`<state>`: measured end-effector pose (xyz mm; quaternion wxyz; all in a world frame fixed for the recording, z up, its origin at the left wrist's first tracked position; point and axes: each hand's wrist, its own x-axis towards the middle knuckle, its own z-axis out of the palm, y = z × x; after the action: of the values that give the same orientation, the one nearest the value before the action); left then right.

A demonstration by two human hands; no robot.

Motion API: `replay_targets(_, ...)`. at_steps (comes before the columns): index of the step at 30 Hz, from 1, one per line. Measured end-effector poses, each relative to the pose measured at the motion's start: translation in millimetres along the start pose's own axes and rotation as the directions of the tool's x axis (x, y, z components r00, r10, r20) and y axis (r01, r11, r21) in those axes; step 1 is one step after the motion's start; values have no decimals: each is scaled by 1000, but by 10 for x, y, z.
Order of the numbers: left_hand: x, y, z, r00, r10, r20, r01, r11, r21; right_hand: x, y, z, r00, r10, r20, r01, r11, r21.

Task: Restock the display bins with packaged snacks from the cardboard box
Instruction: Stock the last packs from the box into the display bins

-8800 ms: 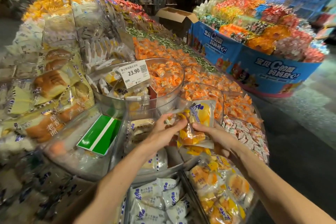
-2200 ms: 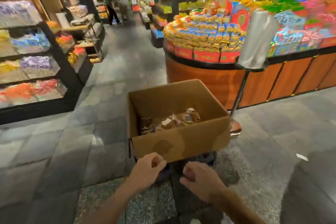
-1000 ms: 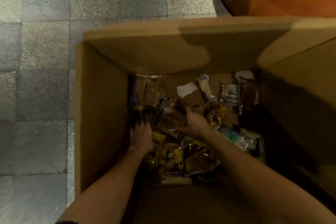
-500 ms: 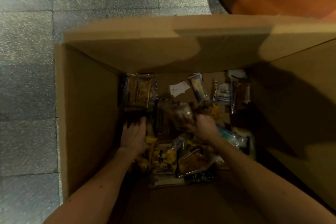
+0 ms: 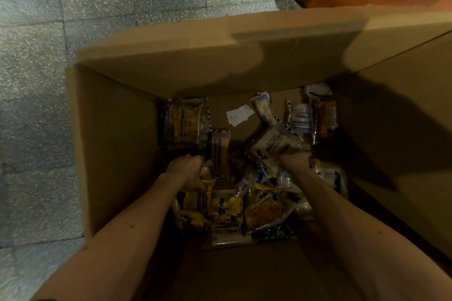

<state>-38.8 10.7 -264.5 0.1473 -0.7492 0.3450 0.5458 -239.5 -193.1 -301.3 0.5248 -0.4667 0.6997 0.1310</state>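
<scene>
Inside the cardboard box, the left hand clutched a striped packet. The right hand gripped a pale packet

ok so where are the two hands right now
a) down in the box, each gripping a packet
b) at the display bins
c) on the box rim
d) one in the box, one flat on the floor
a: the left hand and right hand both reach down inside the box, the left gripping a striped packet and the right a pale packet.
</scene>
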Motion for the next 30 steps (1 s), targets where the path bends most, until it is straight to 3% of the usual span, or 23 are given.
replay_targets(3,3,4,-99,1000,-9,-28,8,999,-36,-41,-72,73,992,45,118,-59,990,125)
replay_targets(9,-30,-5,-282,998,-32,-57,23,988,-154,-73,-151,158,991,53,122,-74,982,174)
replay_targets(15,-248,49,-481,988,31,-152,-52,989,-138,-459,-140,-43,970,-26,240,-13,987,160)
replay_targets(21,-908,322,-921,963,129,-235,-182,959,-219,-1206,-152,-698,948,-149,282,131,988,82)
replay_targets(25,-1642,803,-1188,898,263,-353,-354,907,-226,-1846,5,-1296,921,-319,222,280,941,190)
replay_targets(27,-2059,1097,-1255,852,327,-409,-452,854,-259,-2214,151,-1628,892,-429,143,385,886,259)
replay_targets(30,-2786,1644,-1215,787,480,-386,-603,729,-324,-2773,504,-2135,845,-534,-27,509,787,349)
